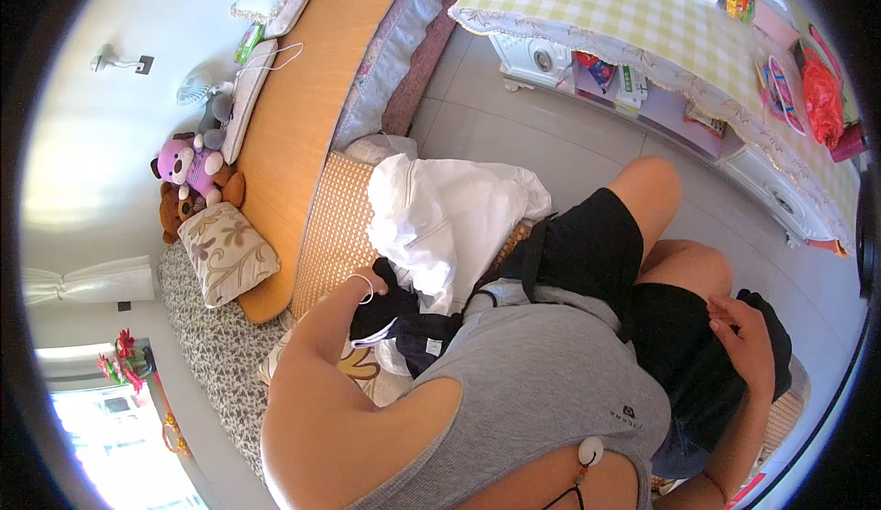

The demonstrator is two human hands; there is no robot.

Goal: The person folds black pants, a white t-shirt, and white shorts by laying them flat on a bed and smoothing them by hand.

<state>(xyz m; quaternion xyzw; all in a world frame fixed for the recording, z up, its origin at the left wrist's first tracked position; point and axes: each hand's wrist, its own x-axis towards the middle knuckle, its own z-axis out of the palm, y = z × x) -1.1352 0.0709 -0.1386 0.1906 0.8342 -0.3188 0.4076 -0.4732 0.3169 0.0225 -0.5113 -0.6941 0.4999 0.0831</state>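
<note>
On the woven seat to my left, my left hand [373, 281] is closed on a black garment [396, 304], its fingertips partly hidden in the cloth. Next to it lies a dark navy garment [424, 343] with a small white label. A crumpled white garment [450, 216] spreads out just beyond, near my thigh. My right hand [741, 334] is over my right thigh, fingers loosely bent and apart, holding nothing. Dark cloth [769, 340] bunches beside and under that hand; how much of it is my shorts I cannot tell.
A wooden board [317, 97] runs along the left, with a patterned cushion [228, 253], plush toys [188, 166] and a small fan [195, 90]. Ahead stands a low cabinet under a checked tablecloth [587, 5], bearing a red plastic bag [821, 93]. Tiled floor [486, 116] lies between.
</note>
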